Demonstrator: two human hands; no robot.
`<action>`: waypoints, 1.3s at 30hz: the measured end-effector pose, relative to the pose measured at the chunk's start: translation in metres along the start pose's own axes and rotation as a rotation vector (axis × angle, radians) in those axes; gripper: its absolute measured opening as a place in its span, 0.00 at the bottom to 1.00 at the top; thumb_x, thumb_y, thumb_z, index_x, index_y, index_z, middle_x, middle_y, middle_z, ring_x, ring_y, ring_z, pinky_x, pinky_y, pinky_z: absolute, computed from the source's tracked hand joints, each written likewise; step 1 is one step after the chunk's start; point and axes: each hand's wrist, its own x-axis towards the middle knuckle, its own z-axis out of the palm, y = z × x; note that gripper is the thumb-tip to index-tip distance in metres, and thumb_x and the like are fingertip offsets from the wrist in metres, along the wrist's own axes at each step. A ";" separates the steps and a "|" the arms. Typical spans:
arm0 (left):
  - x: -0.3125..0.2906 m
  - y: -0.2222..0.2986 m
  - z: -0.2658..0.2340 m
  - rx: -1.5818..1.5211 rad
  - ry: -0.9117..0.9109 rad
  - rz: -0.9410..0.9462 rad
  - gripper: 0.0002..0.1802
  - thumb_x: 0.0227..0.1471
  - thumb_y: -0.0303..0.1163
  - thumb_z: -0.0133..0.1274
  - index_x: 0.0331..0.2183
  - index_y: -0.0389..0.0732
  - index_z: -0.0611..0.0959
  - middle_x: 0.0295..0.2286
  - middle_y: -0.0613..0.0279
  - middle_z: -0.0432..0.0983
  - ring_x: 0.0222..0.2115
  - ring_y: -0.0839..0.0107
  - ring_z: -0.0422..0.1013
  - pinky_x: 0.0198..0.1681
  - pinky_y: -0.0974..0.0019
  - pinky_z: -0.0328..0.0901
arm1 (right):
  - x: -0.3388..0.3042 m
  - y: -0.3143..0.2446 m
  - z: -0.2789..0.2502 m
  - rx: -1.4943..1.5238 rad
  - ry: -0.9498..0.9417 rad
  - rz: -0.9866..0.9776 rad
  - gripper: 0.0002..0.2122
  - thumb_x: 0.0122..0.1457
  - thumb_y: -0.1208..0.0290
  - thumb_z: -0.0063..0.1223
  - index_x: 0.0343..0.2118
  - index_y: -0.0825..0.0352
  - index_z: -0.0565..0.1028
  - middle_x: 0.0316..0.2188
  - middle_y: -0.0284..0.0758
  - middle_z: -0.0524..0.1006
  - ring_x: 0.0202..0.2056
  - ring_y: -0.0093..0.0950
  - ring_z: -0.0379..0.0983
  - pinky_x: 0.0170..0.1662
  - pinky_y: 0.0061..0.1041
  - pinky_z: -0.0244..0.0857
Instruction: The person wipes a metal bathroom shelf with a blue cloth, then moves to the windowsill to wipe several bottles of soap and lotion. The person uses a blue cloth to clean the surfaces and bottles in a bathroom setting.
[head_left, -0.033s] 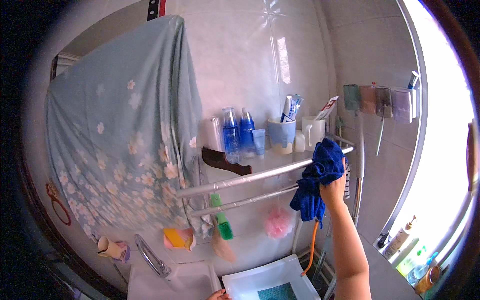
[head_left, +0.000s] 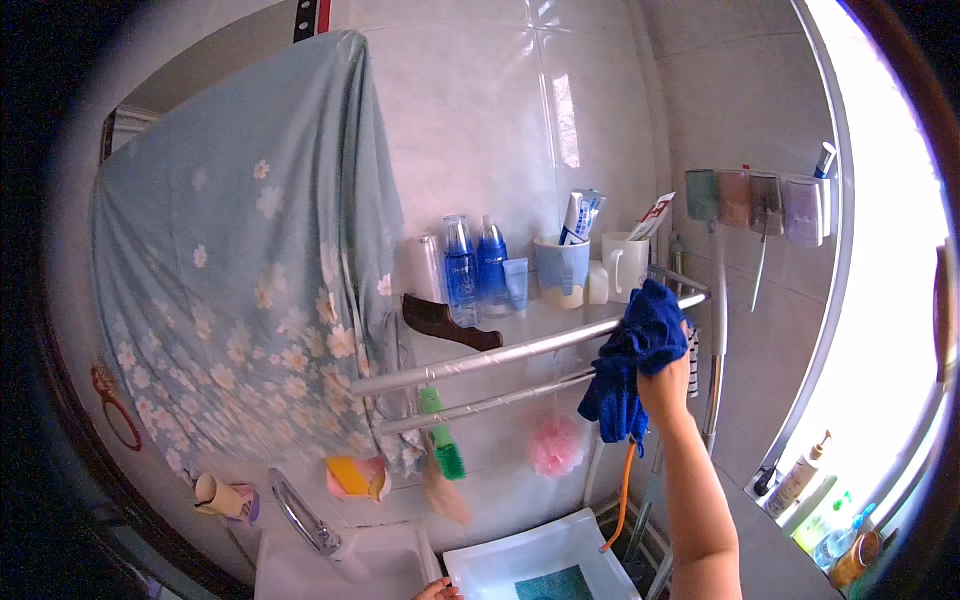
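Note:
My right hand (head_left: 662, 385) is closed on a dark blue cloth (head_left: 645, 335). The bunched cloth is wrapped over the upper silver bar (head_left: 500, 352) of a wall rack, near its right end, and its loose part hangs past the lower bar (head_left: 480, 412). Most of my right fingers are hidden behind the cloth. At the bottom edge, only a bit of my left hand (head_left: 437, 590) shows, beside the left rim of a white basin (head_left: 475, 560); its fingers are mostly cut off by the picture's edge.
The rack's shelf holds blue bottles (head_left: 461, 275), a dark comb (head_left: 450, 325), a blue cup (head_left: 562, 270) and a white mug (head_left: 622, 268). Below hang a green brush (head_left: 445, 445) and a pink bath puff (head_left: 556, 446). A floral cloth (head_left: 240, 230) covers the left; a sink (head_left: 390, 550) stands below.

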 end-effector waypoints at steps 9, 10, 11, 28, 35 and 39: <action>0.017 0.002 0.027 0.118 -0.129 0.044 0.13 0.53 0.37 0.50 0.40 0.42 0.75 0.33 0.55 0.73 0.37 0.58 0.70 0.47 0.52 0.65 | -0.137 -0.080 -0.004 0.386 -1.020 0.773 0.18 0.53 0.53 0.52 0.35 0.66 0.76 0.31 0.51 0.76 0.37 0.49 0.73 0.40 0.39 0.66; 0.011 0.003 0.038 0.176 -0.146 0.062 0.13 0.54 0.38 0.49 0.40 0.42 0.75 0.34 0.56 0.73 0.38 0.60 0.70 0.46 0.54 0.65 | -0.155 -0.089 -0.003 0.404 -1.055 0.789 0.21 0.53 0.49 0.51 0.33 0.67 0.76 0.29 0.52 0.76 0.35 0.49 0.73 0.39 0.39 0.66; 0.008 0.004 0.046 0.229 -0.167 0.097 0.13 0.55 0.39 0.48 0.40 0.42 0.75 0.35 0.56 0.73 0.39 0.61 0.70 0.46 0.56 0.66 | -0.169 -0.099 0.001 0.429 -1.083 0.788 0.25 0.53 0.45 0.49 0.32 0.68 0.77 0.27 0.53 0.76 0.34 0.48 0.74 0.38 0.39 0.66; -0.088 0.113 0.143 0.437 -0.046 1.034 0.28 0.51 0.37 0.55 0.50 0.35 0.66 0.41 0.58 0.70 0.39 0.71 0.67 0.45 0.67 0.62 | -0.191 -0.171 -0.029 1.352 -1.230 1.297 0.18 0.63 0.60 0.42 0.47 0.69 0.69 0.38 0.39 0.75 0.39 0.30 0.72 0.42 0.29 0.68; -0.060 0.234 0.177 0.737 0.137 1.432 0.31 0.51 0.35 0.53 0.54 0.35 0.63 0.47 0.51 0.67 0.47 0.63 0.65 0.50 0.65 0.59 | -0.215 -0.164 -0.044 1.318 -1.114 1.448 0.15 0.64 0.61 0.40 0.43 0.69 0.71 0.35 0.39 0.75 0.36 0.30 0.73 0.41 0.29 0.68; -0.063 0.257 0.194 1.280 0.014 1.519 0.28 0.44 0.29 0.53 0.50 0.36 0.71 0.45 0.45 0.70 0.46 0.56 0.68 0.51 0.62 0.61 | -0.232 -0.161 -0.055 1.296 -1.124 1.540 0.15 0.64 0.60 0.41 0.42 0.68 0.71 0.33 0.37 0.76 0.36 0.28 0.73 0.39 0.28 0.68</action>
